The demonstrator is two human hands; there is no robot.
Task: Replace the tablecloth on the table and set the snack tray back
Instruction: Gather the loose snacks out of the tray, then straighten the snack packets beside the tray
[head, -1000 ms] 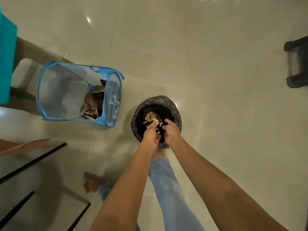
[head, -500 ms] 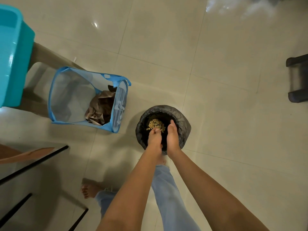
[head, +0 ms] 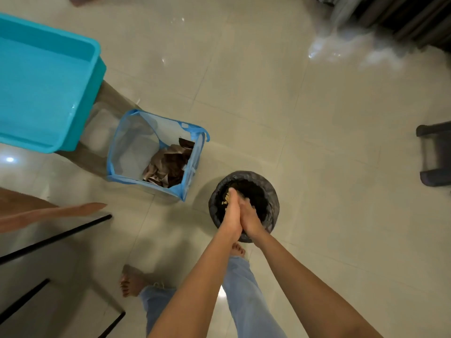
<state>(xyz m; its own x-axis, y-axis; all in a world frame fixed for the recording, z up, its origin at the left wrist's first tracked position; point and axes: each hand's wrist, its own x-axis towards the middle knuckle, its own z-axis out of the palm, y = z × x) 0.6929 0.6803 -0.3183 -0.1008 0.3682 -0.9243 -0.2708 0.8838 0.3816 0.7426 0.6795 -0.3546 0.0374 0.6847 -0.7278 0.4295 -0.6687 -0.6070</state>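
In the head view, the left hand [head: 230,213] and right hand [head: 249,217] are now pressing palm to palm over the bin [head: 269,191] at five o'clock of the mesh hamper [head: 188,172], where a moment ago they were apart. Crumbs are probably being brushed off. Fingers are lying straight, holding nothing. Tablecloth and snack tray are sitting out of sight.

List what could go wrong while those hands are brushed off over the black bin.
1. The left hand and right hand meet near the bin's close rim, so crumbs may drop onto the tiles.
2. A bare foot beside the bin might nudge it.
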